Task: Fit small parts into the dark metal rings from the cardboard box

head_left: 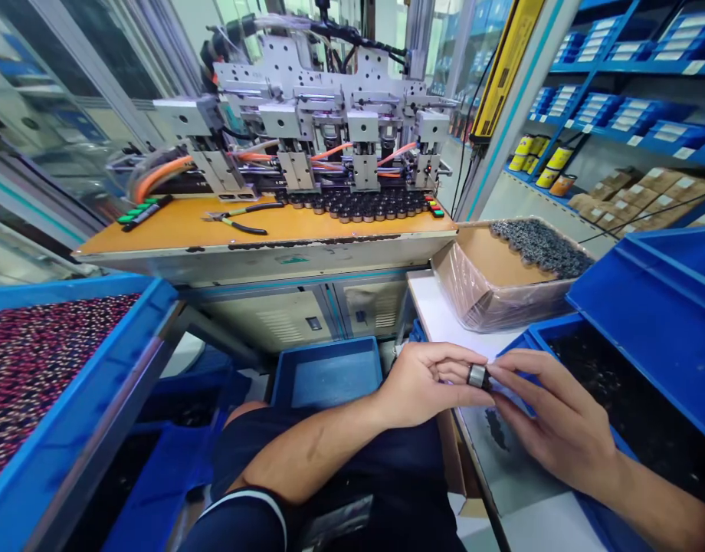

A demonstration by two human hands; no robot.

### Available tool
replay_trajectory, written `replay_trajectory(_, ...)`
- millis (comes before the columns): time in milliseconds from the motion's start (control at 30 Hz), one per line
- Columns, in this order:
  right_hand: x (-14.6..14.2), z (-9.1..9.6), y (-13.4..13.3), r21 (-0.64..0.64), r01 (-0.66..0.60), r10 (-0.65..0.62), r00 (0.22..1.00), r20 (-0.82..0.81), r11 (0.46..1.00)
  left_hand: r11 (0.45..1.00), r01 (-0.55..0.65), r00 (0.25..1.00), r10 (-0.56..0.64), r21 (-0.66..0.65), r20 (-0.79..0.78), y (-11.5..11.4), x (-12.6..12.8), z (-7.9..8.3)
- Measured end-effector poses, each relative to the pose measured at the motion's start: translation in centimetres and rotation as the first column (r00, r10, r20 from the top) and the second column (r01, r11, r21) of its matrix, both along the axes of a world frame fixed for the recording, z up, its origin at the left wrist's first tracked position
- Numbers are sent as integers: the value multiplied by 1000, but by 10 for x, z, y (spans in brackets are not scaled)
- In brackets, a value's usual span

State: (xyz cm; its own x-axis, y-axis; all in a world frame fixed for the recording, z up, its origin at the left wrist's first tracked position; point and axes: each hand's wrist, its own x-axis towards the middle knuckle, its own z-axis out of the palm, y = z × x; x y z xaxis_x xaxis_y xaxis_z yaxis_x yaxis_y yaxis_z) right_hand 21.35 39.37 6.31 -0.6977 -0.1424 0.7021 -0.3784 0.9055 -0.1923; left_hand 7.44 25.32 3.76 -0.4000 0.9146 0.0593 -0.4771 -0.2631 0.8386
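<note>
My left hand [427, 383] and my right hand [551, 422] meet low at the centre right, over the edge of a white side table [444, 318]. Between their fingertips they pinch a small silver and black ring-shaped part [477, 376]. Both hands have closed fingers around it. Just right of the hands sits a blue bin [651, 307] holding many small dark parts. My forearms come up from the bottom of the view, above my dark trousers.
An orange-topped machine bench [185, 226] stands ahead with rows of black round parts [361, 205], pliers [237, 218] and a metal fixture [323, 115]. A plastic-lined carton of dark parts [502, 276], a small blue tray [329, 376] and a left blue bin [54, 360] surround me.
</note>
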Motion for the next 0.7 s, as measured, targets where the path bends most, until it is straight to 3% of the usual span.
replay_trajectory(400, -4, -3, 1, 41, -27, 29, 998, -60, 999, 988, -36, 996, 22, -150, -92, -5, 0, 1)
replay_trajectory(600, -1, 4, -6, 221, -36, 70, 987, -144, 975, 974, 131, 988, -144, -184, -58, -5, -10, 4)
replay_trajectory(700, 1, 11, -4, 270, -3, 41, 990, -138, 963, 982, 111, 993, -117, -154, -27, -4, -16, 5)
